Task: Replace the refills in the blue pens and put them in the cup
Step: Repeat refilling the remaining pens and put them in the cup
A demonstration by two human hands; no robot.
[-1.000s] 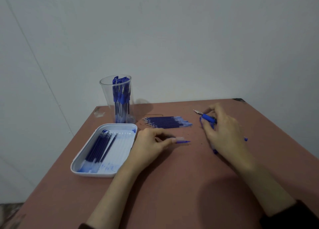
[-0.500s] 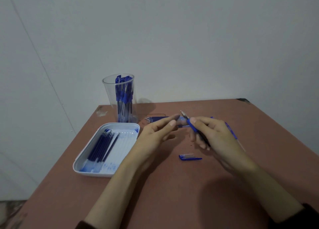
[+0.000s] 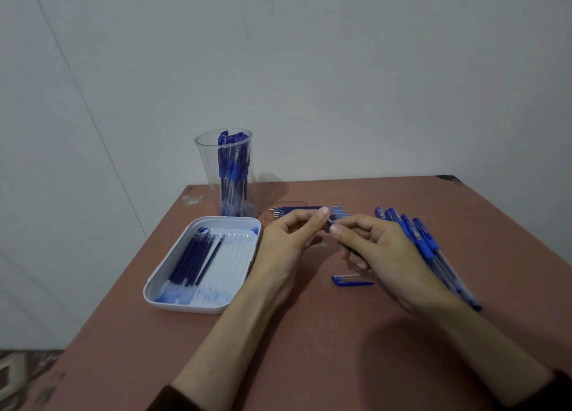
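My right hand (image 3: 383,249) grips a blue pen (image 3: 330,224) above the table's middle, tip pointing left. My left hand (image 3: 288,240) pinches the pen's front end with thumb and fingers, which hide the tip. A blue pen cap (image 3: 351,280) lies on the table below my hands. Behind them lies a row of several dark blue refills (image 3: 297,211). The clear cup (image 3: 225,175) at the back left holds several blue pens. More blue pens (image 3: 414,234) lie in a row at the right, partly under my right hand.
A white tray (image 3: 244,274) at the left holds several dark blue refills (image 3: 195,257) and blue ink smears. The brown table (image 3: 309,348) ends at the left near the tray and at a wall behind the cup.
My left hand left the cap on the table and rose to the pen tip. My right hand lifted the pen off the table and brought it left to meet the left hand.
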